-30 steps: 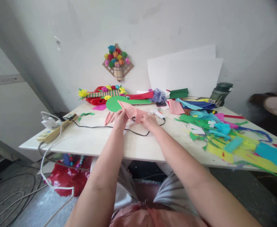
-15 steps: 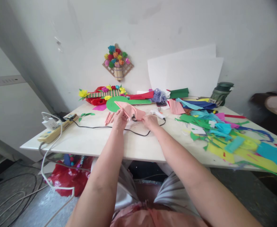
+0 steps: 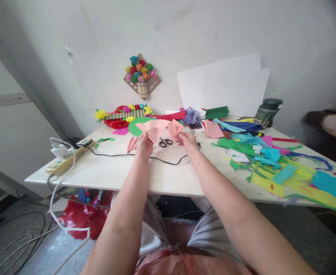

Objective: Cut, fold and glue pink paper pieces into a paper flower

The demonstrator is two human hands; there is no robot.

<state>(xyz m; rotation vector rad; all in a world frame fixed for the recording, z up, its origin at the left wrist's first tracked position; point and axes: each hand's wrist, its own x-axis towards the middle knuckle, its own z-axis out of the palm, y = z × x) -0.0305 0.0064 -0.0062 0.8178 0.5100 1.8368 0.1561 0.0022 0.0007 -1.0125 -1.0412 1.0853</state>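
Observation:
A length of salmon-pink crepe paper [image 3: 155, 129] stretches between my two hands above the table. My left hand [image 3: 144, 146] is closed on its folded left end. The right end is pinched in my right hand [image 3: 187, 141], where the paper stands up in a fold. Below the paper lies a pair of scissors [image 3: 166, 143] with black handles, its blades partly hidden. Close to my left hand rest several narrow rolled pink paper strips [image 3: 131, 143]. A green paper disc [image 3: 136, 126] sits behind the paper.
A black cable [image 3: 168, 162] runs across the table from the power strip [image 3: 67, 159] at left. Coloured paper scraps [image 3: 271, 160] cover the right side. At the back are a flower-decorated piece [image 3: 127, 114], purple shredded strands [image 3: 193, 116] and a dark green bottle [image 3: 268, 112].
My right hand has moved slightly right and up, drawing the pink paper out wider. The scissors' handles now show beneath it, while the glue gun is now mostly hidden behind my right hand.

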